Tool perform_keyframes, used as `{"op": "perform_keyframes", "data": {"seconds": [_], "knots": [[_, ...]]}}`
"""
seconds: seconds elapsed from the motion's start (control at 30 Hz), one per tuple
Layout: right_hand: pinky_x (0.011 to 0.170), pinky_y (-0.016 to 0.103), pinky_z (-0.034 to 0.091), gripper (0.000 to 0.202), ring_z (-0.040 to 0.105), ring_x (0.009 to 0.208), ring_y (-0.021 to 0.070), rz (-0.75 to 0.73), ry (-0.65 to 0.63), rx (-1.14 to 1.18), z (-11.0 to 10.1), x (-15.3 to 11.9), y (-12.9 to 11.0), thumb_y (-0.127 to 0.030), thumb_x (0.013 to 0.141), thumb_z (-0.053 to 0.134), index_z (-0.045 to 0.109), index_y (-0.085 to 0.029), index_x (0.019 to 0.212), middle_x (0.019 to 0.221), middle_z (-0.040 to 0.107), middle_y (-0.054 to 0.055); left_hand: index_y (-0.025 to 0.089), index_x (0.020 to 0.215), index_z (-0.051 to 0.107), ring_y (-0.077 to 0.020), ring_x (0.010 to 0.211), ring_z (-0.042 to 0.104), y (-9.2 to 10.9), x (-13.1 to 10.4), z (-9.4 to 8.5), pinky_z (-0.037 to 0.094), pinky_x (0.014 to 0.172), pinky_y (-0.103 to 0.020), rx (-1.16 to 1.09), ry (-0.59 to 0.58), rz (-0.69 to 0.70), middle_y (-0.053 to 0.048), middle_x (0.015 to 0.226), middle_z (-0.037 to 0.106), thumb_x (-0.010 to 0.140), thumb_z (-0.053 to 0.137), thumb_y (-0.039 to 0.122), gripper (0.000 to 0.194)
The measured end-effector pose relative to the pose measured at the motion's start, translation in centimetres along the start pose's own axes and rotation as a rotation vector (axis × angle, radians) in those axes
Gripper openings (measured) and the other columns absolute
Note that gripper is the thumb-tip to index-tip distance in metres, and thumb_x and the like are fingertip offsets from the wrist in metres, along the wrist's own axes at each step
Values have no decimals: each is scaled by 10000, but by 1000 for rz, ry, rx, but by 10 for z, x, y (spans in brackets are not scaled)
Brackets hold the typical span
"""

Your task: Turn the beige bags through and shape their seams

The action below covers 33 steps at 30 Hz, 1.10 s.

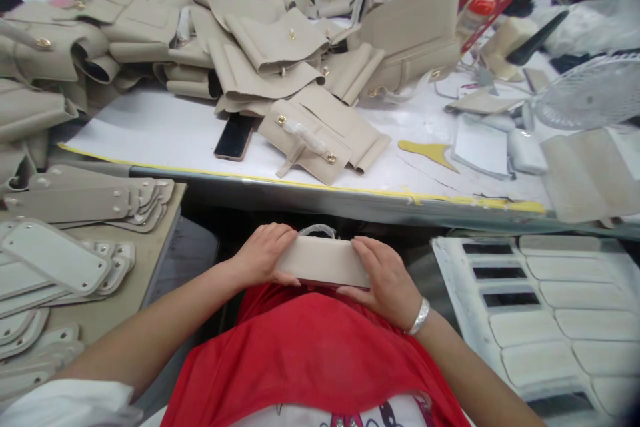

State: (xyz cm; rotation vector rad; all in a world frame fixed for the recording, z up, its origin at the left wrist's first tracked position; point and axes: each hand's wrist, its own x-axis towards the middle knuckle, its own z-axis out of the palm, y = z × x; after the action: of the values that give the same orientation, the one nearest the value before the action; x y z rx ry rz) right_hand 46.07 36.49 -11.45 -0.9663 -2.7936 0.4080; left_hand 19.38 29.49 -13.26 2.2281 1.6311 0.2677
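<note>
A beige bag piece (324,260) with a smooth narrow face rests at my lap, over the red apron. My left hand (267,255) grips its left end, thumb below and fingers on top. Around its right end, my right hand (387,277) is closed in the same way, with a silver bracelet at the wrist. A clear-wrapped handle (317,231) arches up behind the piece. The underside of the piece is hidden. On the table edge ahead lies a beige bag panel (305,140) with gold fittings and a wrapped handle.
Many beige bag parts (275,40) are heaped on the white table (150,123). A phone (233,137), a yellow piece (429,151) and a fan (590,93) lie there too. Oblong panels (60,257) are stacked at left; a tray (450,273) of pale pieces stands at right.
</note>
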Motion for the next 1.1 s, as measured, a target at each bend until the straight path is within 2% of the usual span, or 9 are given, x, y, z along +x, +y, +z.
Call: {"op": "perform_keyframes", "data": {"seconds": [0.07,0.2,0.53,0.73,1.1], "knots": [[974,441,305,800,418,1116,293,-70,-75,-9,6,14,-6,-645,691,521,417,-80,1247,1226,470,178,144,1156,459,-264,973,445,-1,1,0,344,831,-379,-5,-3,-2,-116,1127,500,567,550,736,840],[899,424,335,804,449,1063,291,-102,-185,-19,16,37,-13,-665,688,495,415,-102,1256,1191,500,164,151,1149,461,-258,958,451,-4,1,2,343,817,-369,-23,14,-7,-110,1122,505,558,536,753,847],[757,364,350,729,504,888,260,-30,-329,-64,13,56,-25,-719,662,469,473,-158,1127,998,558,130,164,1101,478,-239,928,472,-10,0,4,342,774,-335,-39,44,-7,-97,1081,529,595,565,693,737],[734,349,349,713,512,885,261,-25,-356,-66,12,58,-29,-712,664,476,473,-168,1124,1011,563,127,165,1101,478,-234,938,474,-7,-4,3,341,779,-336,-37,59,-15,-95,1089,531,630,560,666,692],[736,367,370,711,518,876,262,-57,-324,-47,16,58,-27,-701,669,480,466,-169,1140,1015,560,120,178,1150,472,-228,988,466,-8,-10,8,337,820,-343,-65,83,-37,-84,1142,521,634,552,683,726]]}}
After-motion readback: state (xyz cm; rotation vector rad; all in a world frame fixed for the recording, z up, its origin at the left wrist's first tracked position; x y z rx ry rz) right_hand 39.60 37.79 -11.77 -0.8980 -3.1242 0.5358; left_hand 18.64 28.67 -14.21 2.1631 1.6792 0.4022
